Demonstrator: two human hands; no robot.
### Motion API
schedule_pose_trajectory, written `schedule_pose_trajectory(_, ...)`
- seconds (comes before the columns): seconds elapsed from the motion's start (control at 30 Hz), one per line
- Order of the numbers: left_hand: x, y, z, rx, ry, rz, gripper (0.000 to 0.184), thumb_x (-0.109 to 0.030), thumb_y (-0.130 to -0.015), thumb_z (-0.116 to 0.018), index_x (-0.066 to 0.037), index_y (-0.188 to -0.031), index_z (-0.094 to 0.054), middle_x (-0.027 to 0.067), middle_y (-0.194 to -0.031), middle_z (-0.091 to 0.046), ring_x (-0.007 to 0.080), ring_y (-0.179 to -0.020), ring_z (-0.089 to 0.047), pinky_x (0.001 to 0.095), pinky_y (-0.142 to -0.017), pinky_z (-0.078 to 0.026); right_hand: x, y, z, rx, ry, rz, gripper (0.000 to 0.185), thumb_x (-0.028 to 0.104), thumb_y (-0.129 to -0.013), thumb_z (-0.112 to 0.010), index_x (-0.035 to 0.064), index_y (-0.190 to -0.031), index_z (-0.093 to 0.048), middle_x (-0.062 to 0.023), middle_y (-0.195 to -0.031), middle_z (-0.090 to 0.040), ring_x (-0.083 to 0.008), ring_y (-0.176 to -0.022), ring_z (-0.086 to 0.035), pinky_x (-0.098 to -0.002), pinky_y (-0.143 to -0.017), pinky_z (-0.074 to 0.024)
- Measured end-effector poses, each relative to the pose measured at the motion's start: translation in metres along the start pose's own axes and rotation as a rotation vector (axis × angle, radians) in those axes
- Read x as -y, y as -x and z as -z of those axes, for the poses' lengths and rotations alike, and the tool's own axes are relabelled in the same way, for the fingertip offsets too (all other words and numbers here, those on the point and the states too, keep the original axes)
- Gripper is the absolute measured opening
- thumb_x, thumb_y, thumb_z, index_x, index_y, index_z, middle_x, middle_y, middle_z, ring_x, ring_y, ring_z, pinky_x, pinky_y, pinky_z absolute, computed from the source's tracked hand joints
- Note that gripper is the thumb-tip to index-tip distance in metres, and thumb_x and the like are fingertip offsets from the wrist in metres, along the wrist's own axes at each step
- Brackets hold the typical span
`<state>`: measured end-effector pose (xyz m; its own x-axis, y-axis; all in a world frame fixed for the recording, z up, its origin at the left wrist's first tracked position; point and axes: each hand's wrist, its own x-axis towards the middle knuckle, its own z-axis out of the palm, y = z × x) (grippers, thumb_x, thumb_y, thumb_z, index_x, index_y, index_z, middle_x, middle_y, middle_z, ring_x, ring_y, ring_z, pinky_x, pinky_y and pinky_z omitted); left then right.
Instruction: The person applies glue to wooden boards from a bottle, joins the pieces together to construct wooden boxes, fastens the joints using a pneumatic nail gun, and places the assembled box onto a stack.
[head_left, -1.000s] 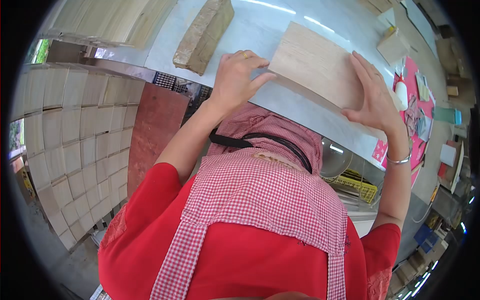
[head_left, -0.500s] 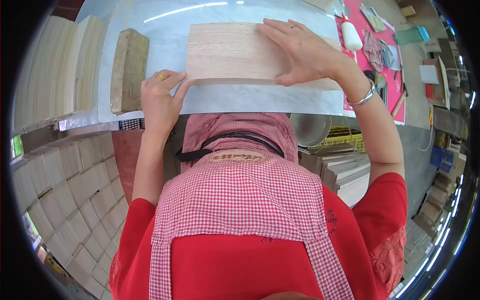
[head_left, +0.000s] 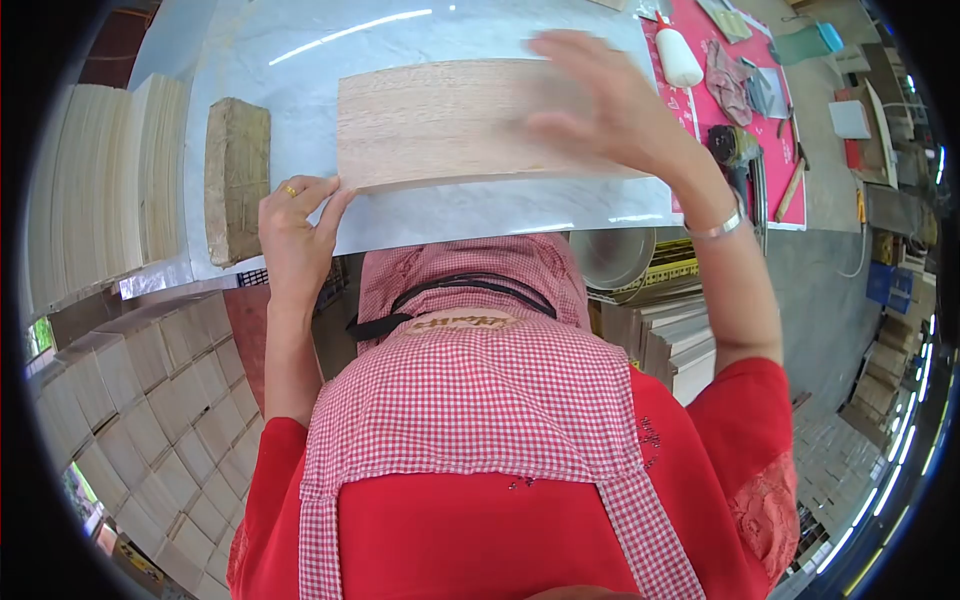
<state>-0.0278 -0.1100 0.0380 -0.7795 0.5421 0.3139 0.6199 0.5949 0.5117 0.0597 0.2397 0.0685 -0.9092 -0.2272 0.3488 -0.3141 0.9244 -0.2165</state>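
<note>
A pale wooden board (head_left: 430, 115) lies lengthwise on the white marbled tabletop (head_left: 450, 212). My left hand (head_left: 300, 235) grips its near left corner, thumb and fingers closed at the edge. Over the board's right part is my right hand (head_left: 610, 110), blurred by motion, with thumb and fingers apart and nothing held. Whether it touches the wood I cannot tell. Left of the board stands a worn brown block (head_left: 237, 180), near my left hand.
Stacked thin wooden sheets (head_left: 100, 190) rise at the left, above piled wooden blocks (head_left: 150, 440). On a pink mat at right lie a white glue bottle (head_left: 680, 58), a rag (head_left: 728, 85) and a wooden-handled tool (head_left: 790, 190). A yellow crate (head_left: 670, 265) sits below the table edge.
My right hand has lifted off or shifted from the board's surface and is blurred. My left hand stays at the corner. The whole view has shifted slightly.
</note>
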Motion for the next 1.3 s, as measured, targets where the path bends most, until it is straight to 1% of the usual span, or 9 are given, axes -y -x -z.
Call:
schedule_pose_trajectory(0.1, -0.002, 0.001, 0.001, -0.004, -0.043, -0.003, 0.018, -0.012, -0.078, -0.077, 0.001, -0.09, -0.073, 0.0124, -0.083, -0.069, 0.0283, -0.078, -0.064, 0.0376, -0.073, -0.047, -0.007, 0.056, 0.032, -0.234, -0.059, -0.436, 0.015, 0.005, -0.085, -0.07, -0.001, -0.099, -0.067, -0.0122, -0.088, -0.065, -0.0226, -0.076, -0.064, -0.0304, -0.068, -0.0501)
schedule_pose_trajectory(0.17, -0.003, 0.0, 0.002, 0.011, -0.024, 0.011, 0.018, -0.012, -0.078, -0.077, 0.001, -0.091, -0.073, 0.0127, -0.083, -0.069, 0.0284, -0.078, -0.064, 0.0374, -0.073, -0.047, -0.002, 0.092, 0.039, -0.163, -0.009, -0.558, 0.011, 0.002, -0.084, -0.069, -0.0028, -0.093, -0.066, -0.0121, -0.08, -0.064, -0.0203, -0.063, -0.061, -0.0306, -0.06, -0.0473)
schedule_pose_trajectory(0.4, 0.0, 0.0, 0.002, 0.034, -0.07, -0.004, 0.018, -0.01, -0.081, -0.077, 0.0, -0.096, -0.073, 0.0107, -0.083, -0.069, 0.0231, -0.075, -0.063, 0.0321, -0.071, -0.047, 0.027, 0.122, 0.024, -0.063, -0.114, -0.697, 0.005, 0.002, -0.083, -0.067, -0.0017, -0.086, -0.066, -0.0131, -0.077, -0.063, -0.027, -0.063, -0.062, -0.0371, -0.059, -0.0476)
schedule_pose_trajectory(0.53, 0.0, -0.001, 0.002, 0.03, -0.005, 0.027, 0.019, -0.01, -0.078, -0.077, 0.001, -0.092, -0.073, 0.0131, -0.083, -0.069, 0.0285, -0.077, -0.064, 0.036, -0.072, -0.048, 0.019, 0.124, 0.02, -0.096, -0.123, -0.631, 0.006, 0.0, -0.082, -0.07, -0.0038, -0.085, -0.066, -0.0132, -0.072, -0.06, -0.023, -0.06, -0.058, -0.0331, -0.055, -0.0443)
schedule_pose_trajectory(0.93, 0.022, -0.003, 0.017, 0.051, -0.012, 0.081, 0.021, -0.016, -0.078, -0.079, 0.0, -0.091, -0.073, 0.0129, -0.087, -0.07, 0.0298, -0.08, -0.065, 0.0363, -0.075, -0.049, 0.016, 0.103, 0.011, -0.099, -0.169, -0.508, 0.007, 0.002, -0.081, -0.071, -0.0028, -0.08, -0.065, -0.0136, -0.07, -0.058, -0.0285, -0.06, -0.057, -0.0379, -0.055, -0.0421)
schedule_pose_trajectory(1.03, 0.005, -0.017, 0.039, 0.332, -0.475, -0.027, 0.032, -0.025, -0.077, -0.079, 0.0, -0.097, -0.071, 0.0132, -0.09, -0.07, 0.0328, -0.083, -0.066, 0.0385, -0.078, -0.05, 0.015, 0.107, 0.012, -0.063, -0.165, -0.524, 0.009, 0.003, -0.082, -0.071, -0.0026, -0.087, -0.066, -0.0142, -0.075, -0.06, -0.0291, -0.065, -0.06, -0.0369, -0.058, -0.0451)
schedule_pose_trajectory(1.13, -0.022, -0.04, 0.049, 0.38, -0.472, 0.089, 0.043, -0.028, -0.075, -0.081, -0.002, -0.107, -0.068, 0.0159, -0.099, -0.069, 0.0348, -0.091, -0.065, 0.0421, -0.079, -0.051, 0.007, 0.127, 0.016, -0.127, -0.117, -0.561, 0.018, 0.005, -0.083, -0.071, -0.0024, -0.099, -0.066, -0.0153, -0.086, -0.064, -0.0307, -0.075, -0.062, -0.0354, -0.066, -0.049)
schedule_pose_trajectory(1.23, -0.061, -0.071, 0.028, 0.232, -0.351, -0.327, 0.046, -0.036, -0.073, -0.08, -0.006, -0.102, -0.063, 0.0152, -0.13, -0.058, 0.035, -0.115, -0.056, 0.0463, -0.096, -0.043, -0.026, 0.177, 0.026, -0.263, 0.256, -0.688, 0.045, 0.015, -0.085, -0.073, -0.002, -0.124, -0.059, -0.0194, -0.109, -0.065, -0.0362, -0.1, -0.063, -0.0378, -0.087, -0.051)
schedule_pose_trajectory(1.3, -0.085, -0.089, -0.007, 0.223, -0.191, -0.532, 0.048, -0.044, -0.071, -0.08, -0.006, -0.096, -0.063, 0.0169, -0.14, -0.051, 0.0361, -0.124, -0.05, 0.0492, -0.103, -0.039, -0.052, 0.224, 0.022, -0.165, 0.404, -0.848, 0.054, 0.023, -0.084, -0.074, -0.002, -0.128, -0.054, -0.0226, -0.112, -0.063, -0.037, -0.103, -0.061, -0.0423, -0.088, -0.0502)
